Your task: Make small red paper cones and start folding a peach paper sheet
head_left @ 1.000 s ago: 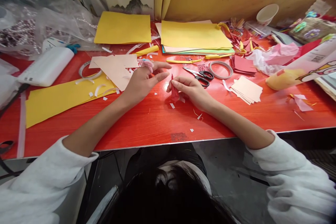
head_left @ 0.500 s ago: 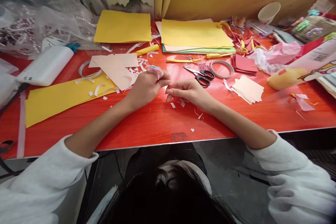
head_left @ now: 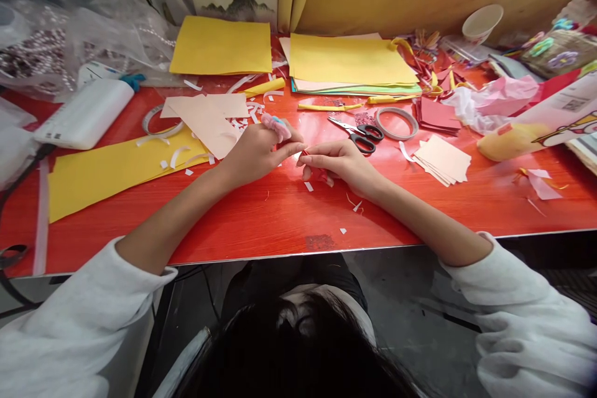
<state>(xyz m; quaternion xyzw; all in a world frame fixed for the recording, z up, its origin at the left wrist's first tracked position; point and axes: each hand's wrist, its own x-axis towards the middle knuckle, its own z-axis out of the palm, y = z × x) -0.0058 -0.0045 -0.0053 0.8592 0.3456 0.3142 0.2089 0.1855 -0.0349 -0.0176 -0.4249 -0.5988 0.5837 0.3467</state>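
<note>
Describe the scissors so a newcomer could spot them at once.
On the red table, find the right-hand yellow-topped paper stack. The scissors lie nearer the person, just left of the tape roll; black handles and metal blades set them apart.

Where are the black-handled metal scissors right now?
In the head view, the black-handled metal scissors lie on the red tabletop, just beyond the right hand, beside the round tape roll.

And here's the small red paper piece (head_left: 319, 175), narrow tip up at eleven o'clock, wider end down toward five, sitting just off mid-view toward three o'clock, pinched in fingertips, its middle hidden!
</note>
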